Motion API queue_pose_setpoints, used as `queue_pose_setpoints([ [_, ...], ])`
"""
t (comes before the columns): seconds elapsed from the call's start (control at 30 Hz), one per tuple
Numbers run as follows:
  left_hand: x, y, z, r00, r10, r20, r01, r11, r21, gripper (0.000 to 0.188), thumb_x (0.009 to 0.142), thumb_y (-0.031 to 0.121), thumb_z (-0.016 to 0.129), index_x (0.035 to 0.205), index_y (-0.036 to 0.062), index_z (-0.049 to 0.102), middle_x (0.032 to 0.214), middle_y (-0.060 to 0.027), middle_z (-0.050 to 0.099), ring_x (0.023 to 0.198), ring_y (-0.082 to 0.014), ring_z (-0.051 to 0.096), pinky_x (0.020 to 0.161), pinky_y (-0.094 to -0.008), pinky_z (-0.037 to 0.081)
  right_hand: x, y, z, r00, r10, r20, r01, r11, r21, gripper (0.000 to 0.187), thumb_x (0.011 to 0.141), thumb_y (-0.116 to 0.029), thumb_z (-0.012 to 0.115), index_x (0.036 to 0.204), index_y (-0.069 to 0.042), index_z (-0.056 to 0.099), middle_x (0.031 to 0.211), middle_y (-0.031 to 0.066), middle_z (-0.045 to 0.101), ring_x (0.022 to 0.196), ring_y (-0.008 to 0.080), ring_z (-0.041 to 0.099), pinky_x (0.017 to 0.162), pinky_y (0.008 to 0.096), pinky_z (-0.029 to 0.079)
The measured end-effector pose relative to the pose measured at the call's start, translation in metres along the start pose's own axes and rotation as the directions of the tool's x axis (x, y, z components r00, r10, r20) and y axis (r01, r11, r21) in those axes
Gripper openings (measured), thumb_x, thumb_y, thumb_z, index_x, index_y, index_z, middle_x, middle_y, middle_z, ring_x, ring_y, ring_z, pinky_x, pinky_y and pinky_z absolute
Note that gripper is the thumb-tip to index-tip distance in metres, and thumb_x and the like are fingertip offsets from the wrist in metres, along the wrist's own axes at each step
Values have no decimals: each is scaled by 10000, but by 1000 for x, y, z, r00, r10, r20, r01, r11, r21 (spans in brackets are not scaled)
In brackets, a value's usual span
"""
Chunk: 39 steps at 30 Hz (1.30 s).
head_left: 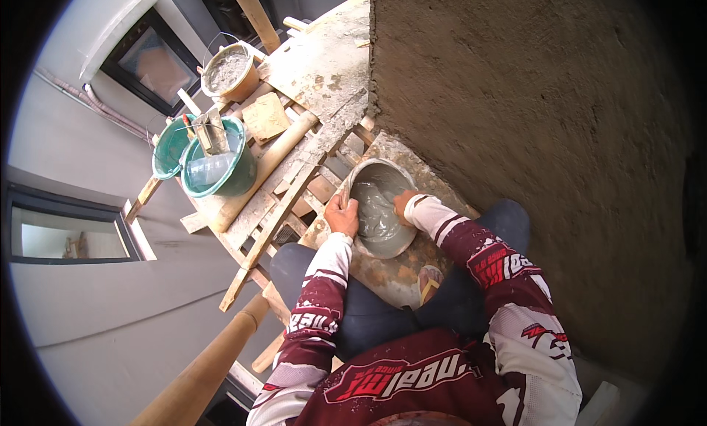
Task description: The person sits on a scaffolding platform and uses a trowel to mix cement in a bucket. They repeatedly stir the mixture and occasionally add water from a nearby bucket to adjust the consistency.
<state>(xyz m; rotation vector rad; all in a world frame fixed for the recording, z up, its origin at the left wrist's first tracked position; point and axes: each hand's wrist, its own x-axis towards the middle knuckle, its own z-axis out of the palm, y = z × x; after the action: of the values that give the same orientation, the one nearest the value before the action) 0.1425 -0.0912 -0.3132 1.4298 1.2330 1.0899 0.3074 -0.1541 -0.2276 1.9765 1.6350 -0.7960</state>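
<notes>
Between my knees sits a round bucket (pixel 383 247) with wet grey cement paste (pixel 377 205) inside, its surface swirled and shiny. My left hand (pixel 342 217) is closed on the bucket's left rim, the thumb lying up along the edge. At the right side of the opening, my right hand (pixel 402 207) is curled with its knuckles over the paste. The fingertips are hidden, and whatever they grip cannot be made out. The bucket rests on a stained board (pixel 407 277), where my sandalled foot (pixel 429 284) also shows.
A freshly plastered wall (pixel 530 94) rises close on my right. To the left stand two green buckets (pixel 243 174) (pixel 168 148), one carrying a trowel (pixel 212 134), and an orange bucket (pixel 239 89) of mortar. Wooden slats with gaps (pixel 280 218) and a bamboo pole (pixel 210 360) edge the scaffold.
</notes>
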Motion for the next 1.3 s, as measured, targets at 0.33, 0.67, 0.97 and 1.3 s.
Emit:
queue_pose_setpoints([
  [0.33,-2,-5,7,997,-60,44,59,998,24,155,736,88,644,812,-35,586,675,-50,568,622,-94,489,588,-280,424,-5,30,40,949,-156,275,-55,774,630,266,759,-178,687,838,72,642,579,123,620,479,227,612,444,358,497],
  [0.67,1,-4,-7,992,-114,56,113,993,13,106,765,74,642,744,-11,582,624,-9,523,576,-77,440,535,-270,397,-11,-7,83,972,-181,151,-145,47,988,263,799,-144,683,953,61,627,628,76,595,445,130,547,374,267,434],
  [0.97,4,-15,-6,995,-101,-9,101,993,-66,137,761,56,621,674,7,527,581,8,480,547,-70,408,499,-274,370,1,-29,109,966,-216,139,-254,-726,639,376,919,-332,511,1058,11,580,715,42,577,497,106,502,428,231,399],
  [1.3,3,-16,-8,999,-45,-12,46,994,95,155,746,78,631,680,-8,520,580,-27,498,552,-85,415,516,-287,391,-50,2,91,977,-115,177,-206,-711,672,406,956,-336,404,1118,15,528,746,95,603,490,145,535,406,243,419],
])
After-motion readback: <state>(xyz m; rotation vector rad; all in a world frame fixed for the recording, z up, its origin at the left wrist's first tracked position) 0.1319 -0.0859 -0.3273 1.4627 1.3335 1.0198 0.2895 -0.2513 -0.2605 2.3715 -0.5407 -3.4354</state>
